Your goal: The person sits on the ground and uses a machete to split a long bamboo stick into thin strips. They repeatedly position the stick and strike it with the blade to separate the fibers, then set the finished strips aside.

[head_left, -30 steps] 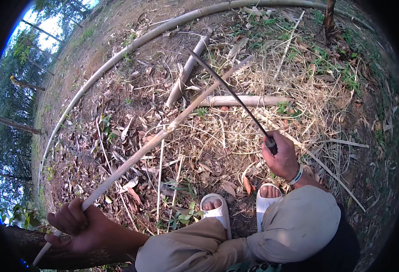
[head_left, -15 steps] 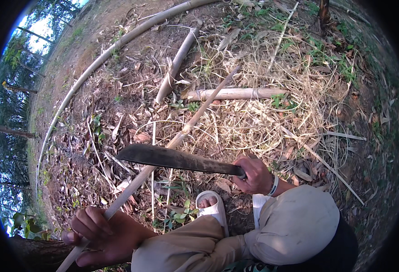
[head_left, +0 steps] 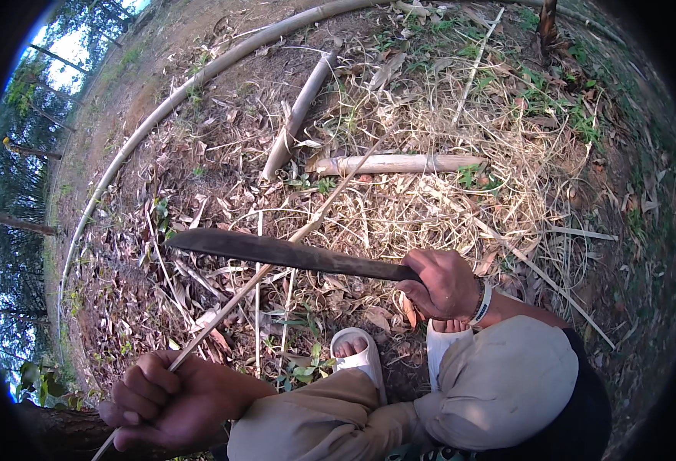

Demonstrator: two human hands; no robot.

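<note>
Fingers of our left hand (head_left: 175,403) curl round the pale strip (head_left: 309,227), crossing beneath the machete (head_left: 276,250) our right hand (head_left: 444,286) grips; shavings (head_left: 430,207) suggest paring done, some probably left.

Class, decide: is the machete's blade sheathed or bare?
Bare: the blade shows uncovered up to the right hand, hiding part of the strip.

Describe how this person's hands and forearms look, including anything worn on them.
The left hand and right hand are ungloved, with no sleeves on the visible forearms. A whitish wristband with dark marking circles the right wrist; the left wrist shows none.
</note>
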